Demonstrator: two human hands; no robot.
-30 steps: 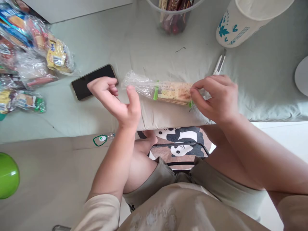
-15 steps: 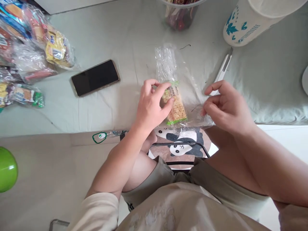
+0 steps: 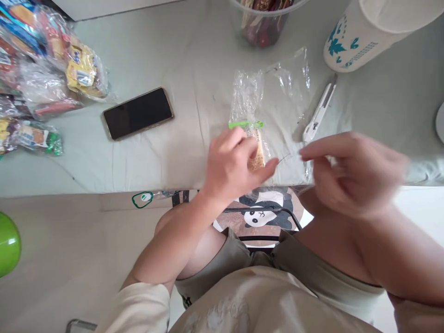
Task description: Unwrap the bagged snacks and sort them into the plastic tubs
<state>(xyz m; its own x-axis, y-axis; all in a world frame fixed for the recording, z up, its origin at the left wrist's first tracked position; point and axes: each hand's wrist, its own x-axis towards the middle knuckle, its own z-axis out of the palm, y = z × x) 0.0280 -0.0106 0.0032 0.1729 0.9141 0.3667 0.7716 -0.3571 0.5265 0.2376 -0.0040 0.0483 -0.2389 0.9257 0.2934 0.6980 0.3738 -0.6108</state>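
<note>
My left hand (image 3: pixel 234 159) is over a packet of soda biscuits (image 3: pixel 257 159), covering much of it. Its fingers are bent and the thumb stretches out apart from them; I see no firm hold on the packet. The packet has a green end strip and lies by the table's front edge, within or against a crinkled clear plastic bag (image 3: pixel 247 95). To the right, my right hand (image 3: pixel 354 173) is smeared by motion, its fingertips close to the bag's right side. Whether they pinch anything is unclear. A white utility knife (image 3: pixel 319 108) lies just beyond those fingertips.
A black phone (image 3: pixel 138 114) lies left of the bag. Wrapped snacks (image 3: pixel 52 74) are heaped at the far left. A clear tub (image 3: pixel 263 27) of packets and a white bin (image 3: pixel 350 46) with blue leaves stand at the back. A panda-print stool (image 3: pixel 260 217) is below the edge.
My right hand has moved to the right and blurred. My left hand has shifted slightly right and down, covering more of the biscuit packet. The bag's loose plastic now spreads farther up and right.
</note>
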